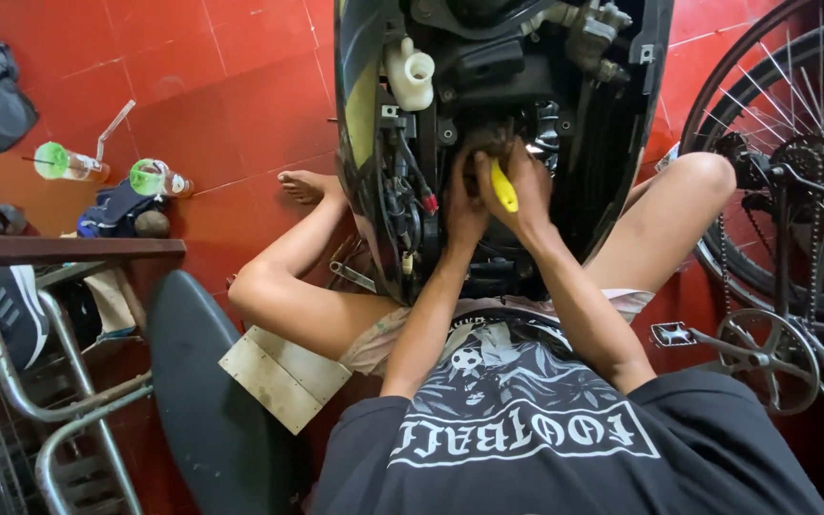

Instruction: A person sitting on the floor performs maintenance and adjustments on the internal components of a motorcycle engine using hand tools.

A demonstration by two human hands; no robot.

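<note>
Both hands are pressed deep into the open body of a black scooter (612,114) that stands in front of me on the red tiled floor (231,86). My right hand (526,186) is closed around a yellow-handled tool (504,187), the handle showing between my fingers while its tip is hidden among the dark engine parts. My left hand (464,205) sits just beside it, touching it, fingers curled into the same recess; I cannot tell whether it grips anything. A white plastic reservoir (411,74) sits above and left of my hands. I sit with bare knees either side of the scooter. A bicycle wheel (793,143) stands at right, and two plastic cups with green lids (150,177) lie on the floor at left.
</note>
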